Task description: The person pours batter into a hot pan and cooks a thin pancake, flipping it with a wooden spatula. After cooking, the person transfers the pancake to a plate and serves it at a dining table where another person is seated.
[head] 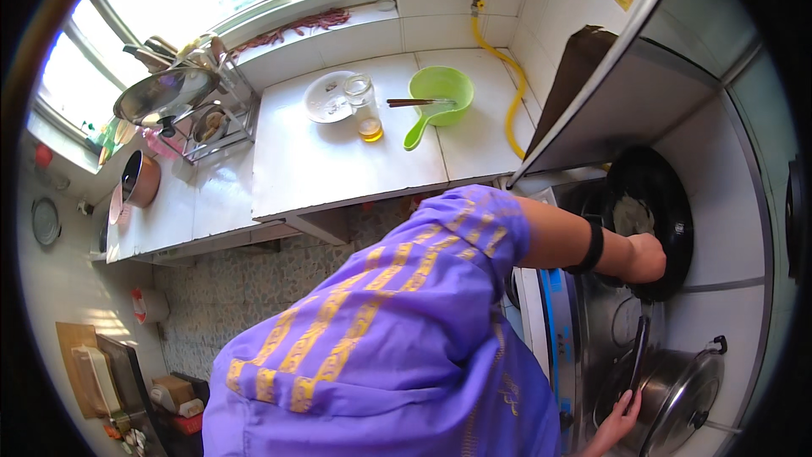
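At the right, a black wok (679, 228) sits on the stove with a whitish mass of food (631, 214) in it. My left hand (644, 258) is over the wok's near side, beside the food; its fingers are curled and hidden, so what it holds cannot be told. A black band circles the left wrist. Lower down, my right hand (615, 422) has its fingers around the end of a long black handle (641, 349), which points to the wok's rim. A lidded steel pot (682, 393) stands beside the right hand.
A metal screen (660, 86) rises between stove and counter. On the white tiled counter (298, 178) are a green ladle-shaped bowl (453, 86) with brown-handled utensils, a glass jar (368, 117), a white plate (327, 98), a metal rack (244, 120) and a copper-coloured pot (143, 181). A yellow hose (517, 101) runs behind.
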Motion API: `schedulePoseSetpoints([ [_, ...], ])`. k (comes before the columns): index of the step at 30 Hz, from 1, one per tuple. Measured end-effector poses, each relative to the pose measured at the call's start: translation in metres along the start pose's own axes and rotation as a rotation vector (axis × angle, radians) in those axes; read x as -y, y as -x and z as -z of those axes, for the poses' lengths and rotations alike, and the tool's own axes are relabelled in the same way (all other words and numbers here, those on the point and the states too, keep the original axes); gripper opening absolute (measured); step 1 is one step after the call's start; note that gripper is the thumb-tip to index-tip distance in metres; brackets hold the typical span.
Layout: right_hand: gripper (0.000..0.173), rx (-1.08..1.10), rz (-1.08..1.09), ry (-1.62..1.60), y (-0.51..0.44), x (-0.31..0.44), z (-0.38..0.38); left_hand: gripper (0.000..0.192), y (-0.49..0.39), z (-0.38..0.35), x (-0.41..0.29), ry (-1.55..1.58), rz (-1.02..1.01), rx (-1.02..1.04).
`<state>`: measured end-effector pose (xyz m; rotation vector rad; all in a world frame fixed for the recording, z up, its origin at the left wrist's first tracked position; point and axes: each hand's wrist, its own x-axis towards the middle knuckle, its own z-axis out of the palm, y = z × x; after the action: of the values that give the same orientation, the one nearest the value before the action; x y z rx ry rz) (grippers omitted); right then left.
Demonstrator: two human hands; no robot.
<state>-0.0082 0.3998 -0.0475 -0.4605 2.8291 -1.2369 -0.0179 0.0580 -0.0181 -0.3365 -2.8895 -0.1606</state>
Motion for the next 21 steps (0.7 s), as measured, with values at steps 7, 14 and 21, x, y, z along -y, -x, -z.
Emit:
schedulePoseSetpoints([
  [7,0.036,0.002,0.064,-0.076,0.001,-0.003,-0.002,0.009,0.048,0.042,0.002,0.059,0.042,0.047],
  [14,0.037,-0.064,0.017,-0.224,0.007,0.012,-0.005,0.017,0.088,0.085,0.052,0.090,0.058,-0.092],
  [21,0.036,-0.031,-0.060,-0.292,0.010,0.016,-0.003,0.021,0.069,0.071,0.078,-0.039,0.044,0.062],
])
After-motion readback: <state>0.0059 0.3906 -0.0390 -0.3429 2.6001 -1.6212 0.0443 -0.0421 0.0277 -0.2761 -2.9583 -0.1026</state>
